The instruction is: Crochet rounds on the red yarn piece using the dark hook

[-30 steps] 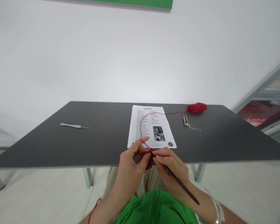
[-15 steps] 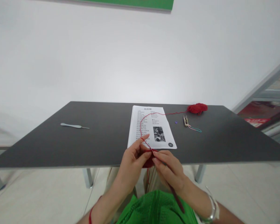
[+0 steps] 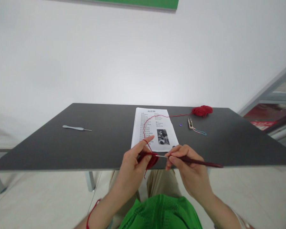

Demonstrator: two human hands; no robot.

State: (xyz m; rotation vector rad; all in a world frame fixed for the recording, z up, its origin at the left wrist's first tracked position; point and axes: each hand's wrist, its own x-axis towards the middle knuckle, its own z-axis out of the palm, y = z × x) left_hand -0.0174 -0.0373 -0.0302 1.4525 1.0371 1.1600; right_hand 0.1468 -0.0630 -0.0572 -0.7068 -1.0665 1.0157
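My left hand (image 3: 131, 163) pinches a small red crocheted piece (image 3: 153, 161) at the table's front edge, its index finger stretched out with red yarn (image 3: 146, 122) looped over it. My right hand (image 3: 189, 167) is closed around the dark red handle of a crochet hook (image 3: 200, 161), held almost level. The hook's thin metal shaft points left, and its tip meets the top edge of the red piece. From my left index finger the yarn runs over printed sheets (image 3: 149, 128) to a red yarn ball (image 3: 202, 111) at the back right.
On the dark table (image 3: 105, 146), a grey-handled hook (image 3: 76, 128) lies at the left. Small thread snips (image 3: 190, 123) with a pink and blue cord and a small purple ring (image 3: 180, 125) lie right of the sheets. A white wall stands behind.
My right hand has moved right, away from my left hand, and the hook has swung from slanting down toward me to nearly level. Its metal shaft now shows.
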